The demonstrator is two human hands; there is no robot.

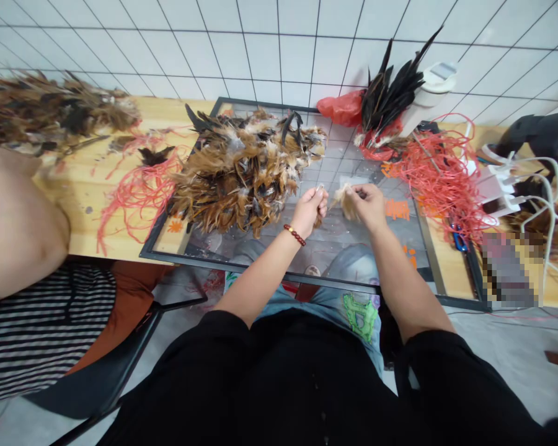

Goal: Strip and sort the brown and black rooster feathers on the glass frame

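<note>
Over the glass tabletop (pixel 214 244), my left hand (pixel 309 212) is closed in a pinch, with a small pale tip above the fingers and a brown feather end below them. A beaded bracelet circles that wrist. My right hand (pixel 370 204) is also closed, its fingertips gripping a small bunch of pale tan feathers (pixel 344 197). The two hands are a short way apart. Left of them lies a large heap of brown feathers (pixel 246 173), with darker ones at its far edge.
Red plastic strips (pixel 446 179) lie at right, near white chargers and cables (pixel 497 189). Black feathers (pixel 390 93) stand beside a red bag (pixel 341 108) and a white container (pixel 428 99). More red strips (pixel 134 192) and feathers (pixel 51 111) lie at left, near another person's arm (pixel 18 217).
</note>
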